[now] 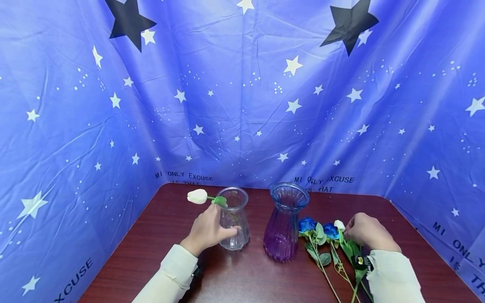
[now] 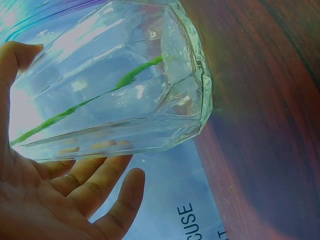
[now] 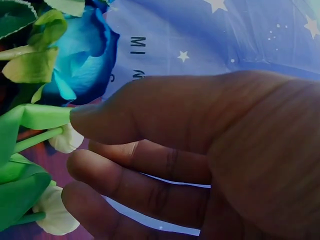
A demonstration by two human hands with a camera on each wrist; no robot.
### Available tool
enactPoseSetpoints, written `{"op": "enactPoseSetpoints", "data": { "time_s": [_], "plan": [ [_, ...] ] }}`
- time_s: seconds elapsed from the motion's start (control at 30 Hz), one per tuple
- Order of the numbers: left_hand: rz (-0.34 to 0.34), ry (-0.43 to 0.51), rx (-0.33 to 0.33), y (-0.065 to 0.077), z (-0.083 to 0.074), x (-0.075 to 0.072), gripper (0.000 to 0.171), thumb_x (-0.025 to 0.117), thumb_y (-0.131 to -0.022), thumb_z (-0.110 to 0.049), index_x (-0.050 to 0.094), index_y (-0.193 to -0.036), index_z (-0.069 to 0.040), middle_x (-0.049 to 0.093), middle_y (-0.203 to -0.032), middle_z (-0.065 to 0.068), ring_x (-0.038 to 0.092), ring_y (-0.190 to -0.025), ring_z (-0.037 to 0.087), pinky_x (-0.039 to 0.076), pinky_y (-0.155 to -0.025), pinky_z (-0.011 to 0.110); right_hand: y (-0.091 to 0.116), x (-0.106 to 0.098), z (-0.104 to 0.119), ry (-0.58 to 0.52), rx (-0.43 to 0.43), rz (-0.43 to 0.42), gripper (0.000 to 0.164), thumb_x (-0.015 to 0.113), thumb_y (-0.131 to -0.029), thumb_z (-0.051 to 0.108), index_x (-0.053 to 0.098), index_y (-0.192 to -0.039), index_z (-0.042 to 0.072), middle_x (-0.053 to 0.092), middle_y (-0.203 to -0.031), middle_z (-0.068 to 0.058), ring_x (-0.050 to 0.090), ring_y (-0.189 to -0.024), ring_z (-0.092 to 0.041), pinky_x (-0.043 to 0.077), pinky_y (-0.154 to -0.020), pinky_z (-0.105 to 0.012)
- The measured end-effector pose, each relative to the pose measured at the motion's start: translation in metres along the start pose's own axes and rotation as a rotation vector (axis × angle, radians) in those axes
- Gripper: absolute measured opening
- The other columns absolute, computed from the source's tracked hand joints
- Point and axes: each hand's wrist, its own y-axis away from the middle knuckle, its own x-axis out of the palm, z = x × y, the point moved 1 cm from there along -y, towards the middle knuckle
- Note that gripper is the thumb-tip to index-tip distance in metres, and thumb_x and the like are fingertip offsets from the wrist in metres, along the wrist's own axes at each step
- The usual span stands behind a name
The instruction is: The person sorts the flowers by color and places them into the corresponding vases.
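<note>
On the reddish-brown table (image 1: 235, 282), in the head view, a clear vase (image 1: 235, 240) stands upright with a white tulip (image 1: 197, 196) in it, the bloom leaning out over the rim to the left. The left hand (image 1: 207, 229) holds this vase around its side. To its right, apart from it, stands a purple vase (image 1: 281, 240) with a bluish rim. Farther right lie 2 blue roses (image 1: 307, 224) and at least 1 loose white tulip (image 1: 339, 225), stems toward the near edge; the right hand (image 1: 369, 232) is at these flowers. Behind hangs a blue cloth (image 1: 235, 54) with stars.

In the left wrist view, the thumb (image 2: 15, 60) lies on 1 side of the clear glass and the fingers (image 2: 95, 185) on the other. A green stem (image 2: 65, 117) runs slantwise inside.

In the right wrist view, the right hand is loosely bent, with a narrow gap between thumb and fingers. Its thumb tip meets a green leaf (image 3: 47, 117); whether it presses it I cannot tell. Beside it show 2 white blooms and 1 blue rose.
</note>
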Motion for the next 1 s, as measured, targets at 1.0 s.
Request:
{"op": "enactPoseSetpoints", "data": {
  "time_s": [1.0],
  "plan": [
    [-0.009,0.001,0.009,0.000,0.000,0.001,0.079,0.088,-0.068,-0.048,0.057,-0.130,-0.009,0.069,-0.101,0.000,0.067,-0.075,0.017,0.057,-0.060,0.039,-0.008,0.023,-0.005,-0.065,0.048,0.031,0.021,0.084,-0.074,0.007,0.064,-0.065,0.008,0.062,-0.058,-0.007,0.059,-0.053,-0.021,0.051,-0.054,-0.036]
  ]
}}
